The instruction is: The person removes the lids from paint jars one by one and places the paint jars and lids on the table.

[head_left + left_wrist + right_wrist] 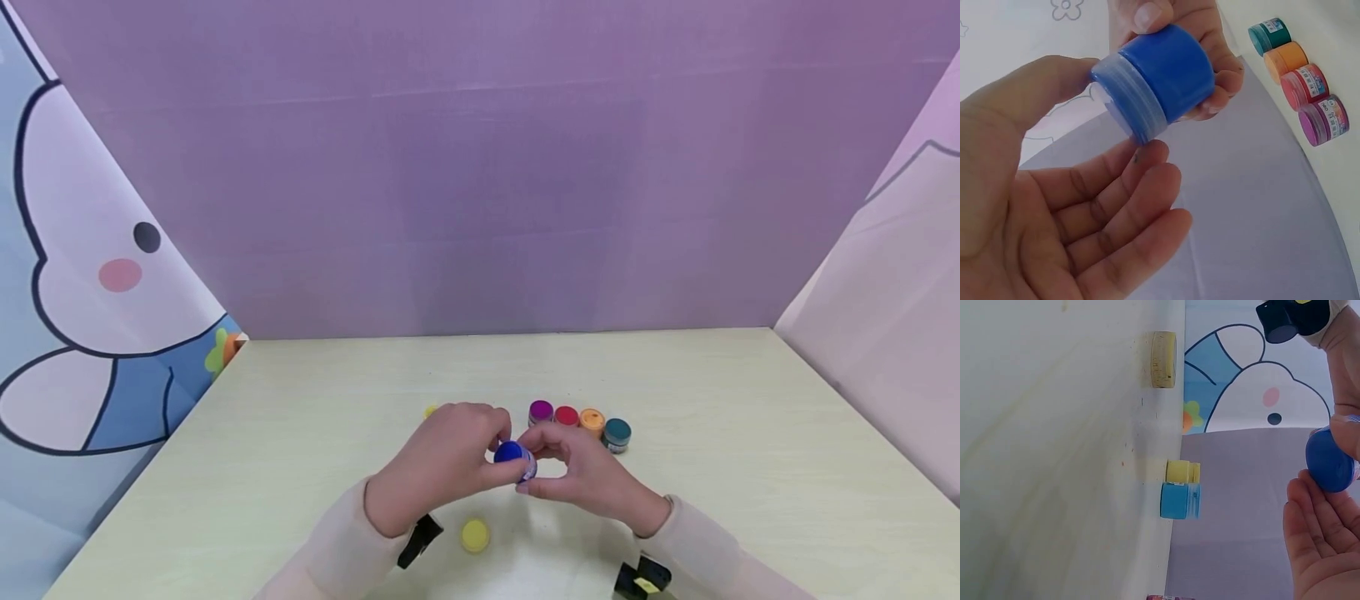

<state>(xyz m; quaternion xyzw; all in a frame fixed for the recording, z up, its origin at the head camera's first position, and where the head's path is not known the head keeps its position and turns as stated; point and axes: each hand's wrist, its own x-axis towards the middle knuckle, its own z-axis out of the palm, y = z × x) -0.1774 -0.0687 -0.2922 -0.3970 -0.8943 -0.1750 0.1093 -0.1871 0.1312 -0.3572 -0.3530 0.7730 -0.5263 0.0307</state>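
Note:
A small blue paint jar (pixel 516 460) is held up between both hands, tilted on its side. My left hand (pixel 453 450) pinches the ribbed, translucent lid end (pixel 1132 97) between thumb and fingertips. Gripping the solid blue body (pixel 1169 72) from the other side is my right hand (pixel 588 475), its thumb on top and fingertips around the far side. In the right wrist view, the jar's round blue end (pixel 1329 460) faces the camera at the right edge.
Purple (pixel 541 412), red (pixel 566 416), orange (pixel 592 422) and teal (pixel 617 434) jars stand in a row behind my right hand. A flat yellow disc (pixel 475 536) lies near me. Light-blue (pixel 1175 500) and yellow (pixel 1179 470) jars stand side by side.

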